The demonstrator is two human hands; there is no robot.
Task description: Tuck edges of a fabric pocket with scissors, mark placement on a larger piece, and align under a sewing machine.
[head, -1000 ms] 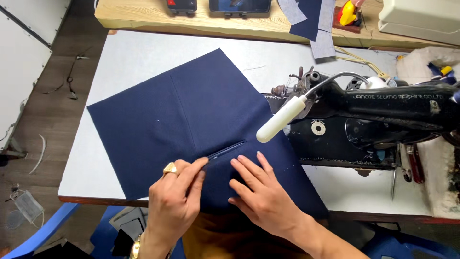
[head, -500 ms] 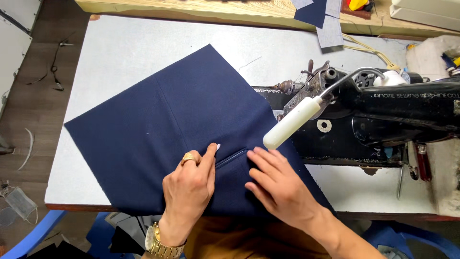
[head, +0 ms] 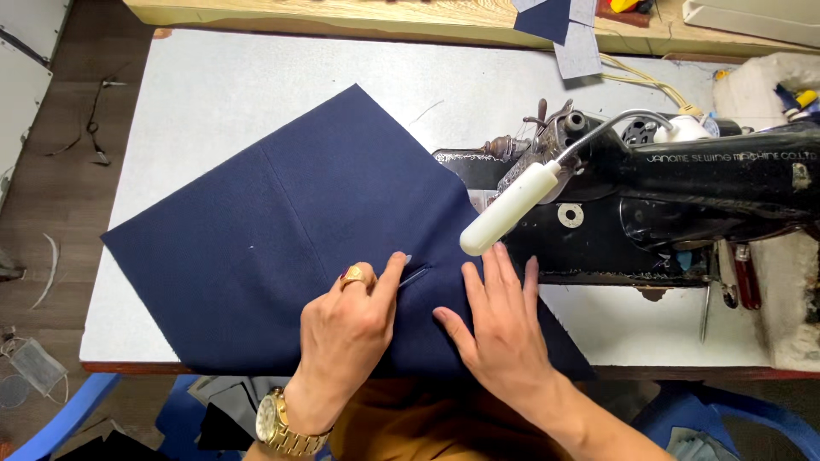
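Both hands [head: 427,329] open, flat on navy cloth [head: 282,222] near table's [head: 196,94] front edge.

head camera looks steeply down, close above table [head: 213,94].

Head view. One label is visible: a line of white lettering [head: 733,157] printed along the top of the black sewing machine [head: 683,205] arm, at the right of the table [head: 213,94]. It runs as a narrow horizontal strip, white on black, from near the middle of the arm to the picture's right edge. A small pale rectangular plate [head: 800,176] sits just below the right end of the lettering; its markings are too small to tell. A round white disc [head: 571,215] is fixed on the lower body of the machine, just right of the white cylindrical handle [head: 511,207]. No packages, signs or screens are visible.
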